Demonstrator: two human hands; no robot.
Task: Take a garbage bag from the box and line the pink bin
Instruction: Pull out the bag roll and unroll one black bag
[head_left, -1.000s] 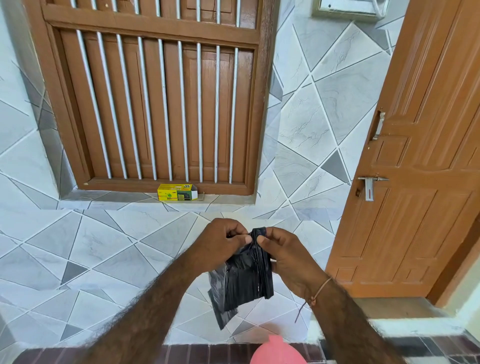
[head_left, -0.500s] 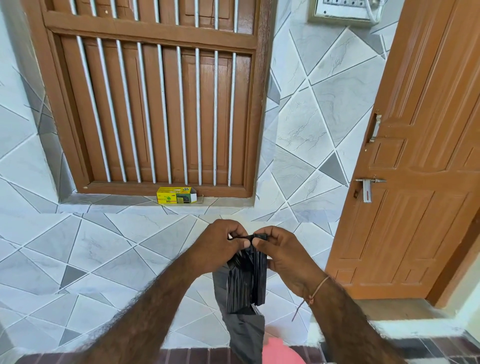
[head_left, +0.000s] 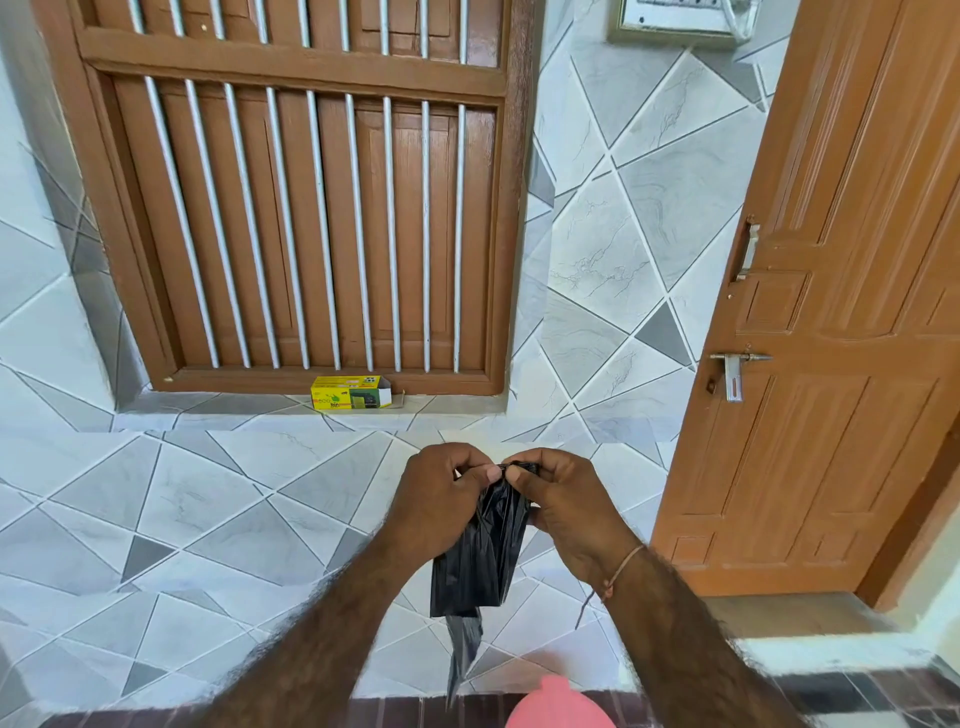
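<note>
Head view: a black bag (head_left: 480, 551) is held in front of the body, above the pink bin (head_left: 558, 709), of which only a part shows at the bottom edge. The left hand (head_left: 441, 504) and right hand (head_left: 561, 509) are both closed in a pinch on the bag's top edge, thumbs almost touching; the rest hangs folded, with a thin tail trailing below. The yellow box (head_left: 350, 393) stands on the window ledge (head_left: 234, 402), well apart from the hands. The film is judged light, limp and slippery, and easily torn if pulled hard; the layers at the top edge are best rubbed apart and gripped there to find the mouth. Open room is seen to the left along the tiled wall (head_left: 156, 493); a door (head_left: 831, 364) stands near on the right.
</note>
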